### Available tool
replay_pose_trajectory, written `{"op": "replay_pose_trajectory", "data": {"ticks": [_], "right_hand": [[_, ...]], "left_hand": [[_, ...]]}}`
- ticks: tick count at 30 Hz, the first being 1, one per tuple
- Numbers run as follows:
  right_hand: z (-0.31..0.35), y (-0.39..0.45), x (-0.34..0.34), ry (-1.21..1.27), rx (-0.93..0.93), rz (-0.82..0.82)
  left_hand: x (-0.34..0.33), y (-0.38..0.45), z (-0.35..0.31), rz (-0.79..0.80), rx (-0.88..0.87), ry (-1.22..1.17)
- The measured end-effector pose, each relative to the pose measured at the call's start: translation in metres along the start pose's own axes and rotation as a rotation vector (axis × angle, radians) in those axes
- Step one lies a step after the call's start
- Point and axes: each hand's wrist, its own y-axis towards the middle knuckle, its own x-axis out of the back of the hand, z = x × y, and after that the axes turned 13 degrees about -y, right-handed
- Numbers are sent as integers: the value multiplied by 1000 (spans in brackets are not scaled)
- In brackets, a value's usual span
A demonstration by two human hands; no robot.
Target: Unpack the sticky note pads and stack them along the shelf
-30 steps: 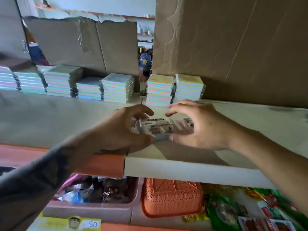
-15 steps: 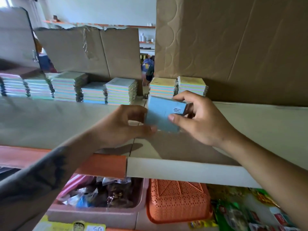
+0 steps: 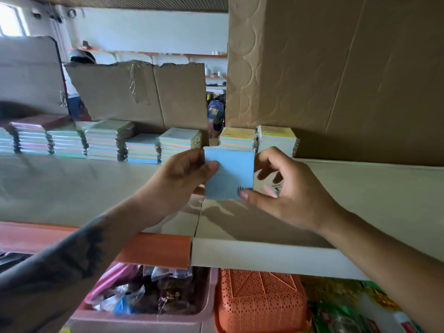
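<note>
You had nothing readable in front of you. The blue sticky note pad you held up carried a small dark print mark at its lower right corner, beside your right thumb, but it was too small and blurred to make out. The red and green packets on the lower level at the right showed patches of printing, equally illegible. The cardboard behind the shelf bore only pressed circle marks.
</note>
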Motion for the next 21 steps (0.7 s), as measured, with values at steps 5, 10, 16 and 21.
{"op": "replay_pose_trajectory", "data": {"ticks": [5,10,16,21], "right_hand": [[3,-4,1,-157,161,-34],[3,-4,8,-134,233,-39],[6,19,17,-437,499,103],[17,39,13,-535,610,183]], "left_hand": [[3,1,1,-19,-12,-8],[6,2,1,-42,-21,44],[1,1,2,26,11,195],[4,-2,-3,62,35,185]]}}
